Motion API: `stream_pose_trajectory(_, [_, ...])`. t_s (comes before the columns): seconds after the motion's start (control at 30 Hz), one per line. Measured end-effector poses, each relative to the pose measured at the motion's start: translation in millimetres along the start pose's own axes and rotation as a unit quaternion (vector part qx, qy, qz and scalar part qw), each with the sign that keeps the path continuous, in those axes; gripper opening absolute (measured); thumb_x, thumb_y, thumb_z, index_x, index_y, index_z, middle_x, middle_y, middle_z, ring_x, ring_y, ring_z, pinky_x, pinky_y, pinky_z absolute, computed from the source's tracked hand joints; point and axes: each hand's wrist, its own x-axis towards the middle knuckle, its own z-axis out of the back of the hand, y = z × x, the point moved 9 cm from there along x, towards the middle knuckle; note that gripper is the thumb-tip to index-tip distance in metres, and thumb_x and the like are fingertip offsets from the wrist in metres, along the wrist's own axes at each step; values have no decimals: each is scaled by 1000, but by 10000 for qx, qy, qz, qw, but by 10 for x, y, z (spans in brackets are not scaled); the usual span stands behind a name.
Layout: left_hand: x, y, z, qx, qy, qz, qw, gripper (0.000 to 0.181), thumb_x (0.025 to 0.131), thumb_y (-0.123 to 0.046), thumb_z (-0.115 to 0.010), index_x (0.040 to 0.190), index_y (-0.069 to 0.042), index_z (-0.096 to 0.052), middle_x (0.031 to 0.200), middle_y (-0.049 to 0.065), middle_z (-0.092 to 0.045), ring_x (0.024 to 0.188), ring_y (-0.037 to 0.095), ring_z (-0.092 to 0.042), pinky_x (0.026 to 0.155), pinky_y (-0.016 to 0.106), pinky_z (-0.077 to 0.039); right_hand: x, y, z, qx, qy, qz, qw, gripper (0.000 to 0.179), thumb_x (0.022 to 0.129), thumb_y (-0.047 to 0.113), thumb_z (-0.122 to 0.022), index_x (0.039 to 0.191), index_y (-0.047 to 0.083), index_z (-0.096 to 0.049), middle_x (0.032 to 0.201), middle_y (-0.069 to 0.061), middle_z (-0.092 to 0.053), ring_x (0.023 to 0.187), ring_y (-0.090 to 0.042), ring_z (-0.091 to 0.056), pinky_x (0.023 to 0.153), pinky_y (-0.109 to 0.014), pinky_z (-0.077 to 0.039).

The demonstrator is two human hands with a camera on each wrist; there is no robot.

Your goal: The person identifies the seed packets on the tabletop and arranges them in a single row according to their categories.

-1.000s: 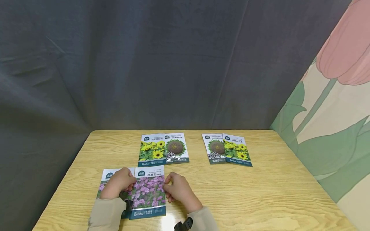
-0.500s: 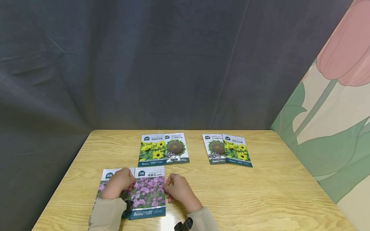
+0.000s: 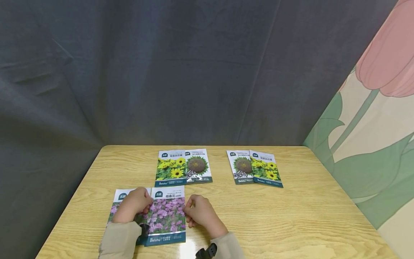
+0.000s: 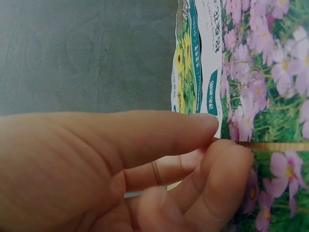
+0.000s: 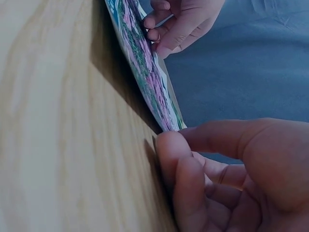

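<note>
In the head view a pink-flower seed packet (image 3: 166, 216) lies at the front left, its face up. The left hand (image 3: 135, 203) pinches its left edge between thumb and fingers. At the opposite edge, the right hand (image 3: 201, 213) pinches the packet between thumb and index finger, as the right wrist view shows closely. A second pink-flower seed packet (image 3: 114, 208) sits to the left, partly hidden under the left hand and sleeve. A narrow strip of table shows between the two packets in the left wrist view.
Behind are two overlapping pairs of seed packets, one left and one right: yellow-flower packets (image 3: 170, 169) (image 3: 266, 169) and sunflower-head packets (image 3: 198, 166) (image 3: 242, 167). The wooden table (image 3: 291, 223) meets a dark cloth (image 3: 194, 72) at its back and a tulip-painted wall (image 3: 381, 151) at right.
The right hand and the right edge of the held packet have sunk very slightly toward the table's front. The left hand keeps its place and both hands keep their pinch.
</note>
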Motion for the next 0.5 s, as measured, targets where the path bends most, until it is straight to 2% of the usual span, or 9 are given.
stream_pose_trajectory(0.2, [-10,-30,24,-22,-91,-91,9999,26,100,-9,-57,75,-7,-52,64,7,-57,57,21,-52,57,33,-43,5,-10,2,183,118,-41,9998,14,95,3,-64,82,3,-58,57,-11,-63,40,-11,-56,41,-26,-52])
stream_pose_trajectory(0.37, [7,-63,63,71,-355,-204,9991,15,100,-11,-57,87,-6,-53,68,7,-56,59,21,-49,55,34,-40,26,-51,-2,356,198,-100,9991,12,95,3,-63,84,2,-59,59,-11,-64,41,-12,-57,41,-25,-52])
stream_pose_trajectory(0.5, [28,-108,103,233,-614,-312,9974,10,101,-13,-57,96,-4,-56,69,6,-55,57,20,-48,52,33,-39,49,-45,42,349,83,37,9993,9,95,3,-62,86,2,-59,60,-10,-63,42,-11,-58,42,-26,-54])
